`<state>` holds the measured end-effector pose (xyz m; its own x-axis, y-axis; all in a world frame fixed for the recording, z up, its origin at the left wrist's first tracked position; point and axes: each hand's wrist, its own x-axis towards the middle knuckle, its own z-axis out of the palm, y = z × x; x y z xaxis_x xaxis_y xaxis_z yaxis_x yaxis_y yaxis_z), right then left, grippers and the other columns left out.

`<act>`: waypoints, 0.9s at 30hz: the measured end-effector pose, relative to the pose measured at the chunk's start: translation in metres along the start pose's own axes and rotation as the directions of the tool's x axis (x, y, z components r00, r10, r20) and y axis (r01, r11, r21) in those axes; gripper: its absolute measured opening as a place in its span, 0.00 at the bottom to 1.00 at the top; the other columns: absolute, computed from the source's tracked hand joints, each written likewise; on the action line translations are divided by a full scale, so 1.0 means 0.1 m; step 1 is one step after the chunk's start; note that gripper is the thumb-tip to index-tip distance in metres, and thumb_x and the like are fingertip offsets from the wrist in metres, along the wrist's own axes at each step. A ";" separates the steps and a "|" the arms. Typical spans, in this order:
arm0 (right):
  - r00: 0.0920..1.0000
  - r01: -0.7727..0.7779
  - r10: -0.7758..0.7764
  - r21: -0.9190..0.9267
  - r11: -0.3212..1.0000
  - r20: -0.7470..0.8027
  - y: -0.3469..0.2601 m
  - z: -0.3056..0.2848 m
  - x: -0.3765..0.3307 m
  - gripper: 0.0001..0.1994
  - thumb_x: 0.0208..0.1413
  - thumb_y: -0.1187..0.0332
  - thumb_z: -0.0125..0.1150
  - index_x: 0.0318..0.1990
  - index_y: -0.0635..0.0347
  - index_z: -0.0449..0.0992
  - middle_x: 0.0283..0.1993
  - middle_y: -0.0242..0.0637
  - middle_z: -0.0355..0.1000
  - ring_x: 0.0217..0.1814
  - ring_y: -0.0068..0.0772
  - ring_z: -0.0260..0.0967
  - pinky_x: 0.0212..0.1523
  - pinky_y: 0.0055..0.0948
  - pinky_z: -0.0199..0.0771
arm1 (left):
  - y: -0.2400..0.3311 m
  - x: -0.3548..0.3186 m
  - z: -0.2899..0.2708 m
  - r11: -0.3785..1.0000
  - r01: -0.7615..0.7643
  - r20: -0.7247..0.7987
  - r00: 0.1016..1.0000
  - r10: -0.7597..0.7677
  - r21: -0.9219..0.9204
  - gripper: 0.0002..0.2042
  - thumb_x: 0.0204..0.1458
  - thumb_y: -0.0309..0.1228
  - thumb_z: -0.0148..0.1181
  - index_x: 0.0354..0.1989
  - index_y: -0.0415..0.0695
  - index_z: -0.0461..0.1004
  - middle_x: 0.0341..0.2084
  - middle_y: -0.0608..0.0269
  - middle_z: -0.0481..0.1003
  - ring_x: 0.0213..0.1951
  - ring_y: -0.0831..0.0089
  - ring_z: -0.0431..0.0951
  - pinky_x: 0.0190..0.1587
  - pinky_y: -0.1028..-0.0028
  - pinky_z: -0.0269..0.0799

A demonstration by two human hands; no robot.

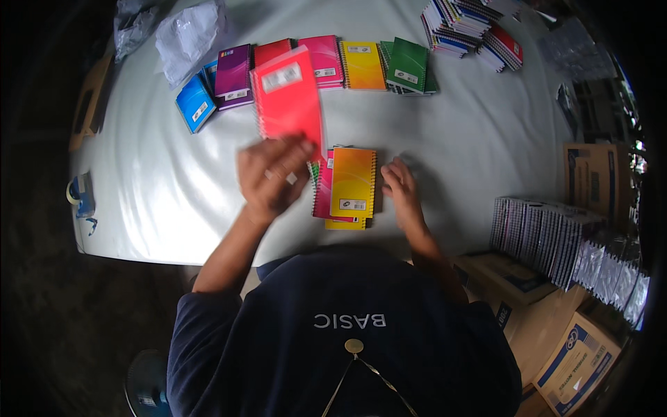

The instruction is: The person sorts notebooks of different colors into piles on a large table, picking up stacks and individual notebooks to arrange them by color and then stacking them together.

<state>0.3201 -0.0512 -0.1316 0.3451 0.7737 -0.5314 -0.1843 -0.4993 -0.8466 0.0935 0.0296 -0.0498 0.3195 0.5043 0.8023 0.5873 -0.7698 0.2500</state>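
Note:
My left hand [275, 174] is closed on the lower edge of a red spiral notebook [289, 97], raised over the table and slightly blurred. In front of me lies a small pile of notebooks: a yellow-orange spiral notebook [354, 177] on top, a pink one [322, 198] sticking out at its left, and another yellow edge below. A bit of green shows beside the pile, partly hidden by my left hand. Just right of the pile is my right hand [401, 191], its fingers apart and holding nothing.
Along the far side stand notebook piles: blue [195, 104], purple [233, 76], red, pink [326, 62], yellow [363, 66] and green [407, 66]. Stacked notebooks [455, 28] lie far right. Plastic bags [191, 38], a tape dispenser [83, 196] and cardboard boxes [577, 365] surround the table.

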 end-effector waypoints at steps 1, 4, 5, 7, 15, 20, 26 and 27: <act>1.000 0.007 -0.007 -0.002 1.000 0.015 0.11 -0.01 -0.03 0.27 0.56 0.63 0.59 0.59 0.66 0.61 0.60 0.48 0.59 0.58 0.38 0.61 0.49 0.30 0.67 | 0.22 -0.28 0.02 0.996 -0.026 0.059 0.998 0.031 -0.090 0.19 0.32 0.24 0.67 0.39 0.48 0.78 0.38 0.67 0.76 0.35 0.71 0.73 0.37 0.74 0.66; 0.990 -0.035 0.023 0.089 0.995 0.140 0.30 0.04 -0.06 0.29 0.54 0.61 0.61 0.58 0.70 0.59 0.54 0.48 0.65 0.54 0.34 0.65 0.49 0.29 0.67 | 0.50 -1.07 0.09 0.940 0.279 0.664 0.743 -0.081 -0.197 0.19 0.42 0.31 0.63 0.46 0.48 0.75 0.49 0.60 0.67 0.49 0.63 0.67 0.47 0.69 0.63; 0.975 0.023 -0.040 0.078 0.997 0.219 0.17 0.10 -0.12 0.28 0.54 0.61 0.61 0.56 0.70 0.61 0.50 0.47 0.68 0.51 0.32 0.67 0.47 0.28 0.68 | 0.50 -1.09 0.08 0.941 0.313 0.569 0.801 -0.188 -0.130 0.21 0.44 0.32 0.62 0.50 0.47 0.71 0.51 0.55 0.65 0.51 0.59 0.65 0.50 0.65 0.61; 0.962 0.162 -0.143 -0.061 0.985 0.233 0.09 0.19 -0.16 0.22 0.53 0.62 0.62 0.49 0.69 0.65 0.39 0.40 0.74 0.40 0.26 0.72 0.43 0.25 0.70 | 0.47 -1.06 0.14 0.844 0.536 0.392 0.781 -0.487 -0.019 0.27 0.47 0.35 0.60 0.57 0.43 0.62 0.54 0.47 0.60 0.55 0.52 0.60 0.55 0.59 0.56; 0.951 -0.006 -0.063 0.221 0.975 0.304 0.18 0.36 -0.11 0.19 0.48 0.71 0.64 0.48 0.66 0.68 0.40 0.38 0.74 0.38 0.25 0.72 0.41 0.26 0.72 | 0.56 -1.07 0.59 0.294 0.903 0.626 0.430 -0.650 -0.314 0.41 0.43 0.22 0.56 0.66 0.37 0.38 0.61 0.42 0.47 0.62 0.51 0.50 0.64 0.58 0.47; 0.625 0.671 -0.673 0.169 0.722 0.396 -0.04 0.30 -0.26 0.28 0.39 0.74 0.70 0.50 0.60 0.64 0.46 0.35 0.66 0.50 0.29 0.64 0.53 0.29 0.64 | 0.40 -0.62 0.21 0.363 0.669 0.499 0.734 -0.460 -0.649 0.45 0.39 0.22 0.63 0.66 0.45 0.42 0.59 0.51 0.55 0.61 0.60 0.55 0.61 0.65 0.53; 0.650 0.716 -0.693 0.055 0.696 0.313 0.47 0.34 0.24 0.33 0.32 0.68 0.76 0.49 0.56 0.65 0.51 0.33 0.63 0.53 0.29 0.59 0.55 0.32 0.58 | 0.29 -0.86 0.61 0.215 0.805 0.668 0.583 -0.462 -0.554 0.39 0.35 0.21 0.69 0.59 0.44 0.54 0.46 0.63 0.63 0.49 0.75 0.65 0.53 0.75 0.61; 0.621 0.757 -0.714 -0.011 0.653 0.324 0.44 0.36 0.30 0.33 0.32 0.66 0.78 0.49 0.57 0.65 0.50 0.31 0.63 0.49 0.25 0.61 0.51 0.28 0.62 | 0.25 -0.83 0.64 0.194 0.814 0.683 0.569 -0.459 -0.548 0.37 0.36 0.20 0.68 0.58 0.44 0.55 0.45 0.63 0.64 0.47 0.75 0.66 0.52 0.76 0.62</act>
<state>0.2893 -0.0356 -0.1863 0.0480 0.9630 0.2652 0.1515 0.2554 -0.9549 0.1293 -0.0066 -0.1444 0.4198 0.9072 -0.0284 -0.0333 0.0467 0.9984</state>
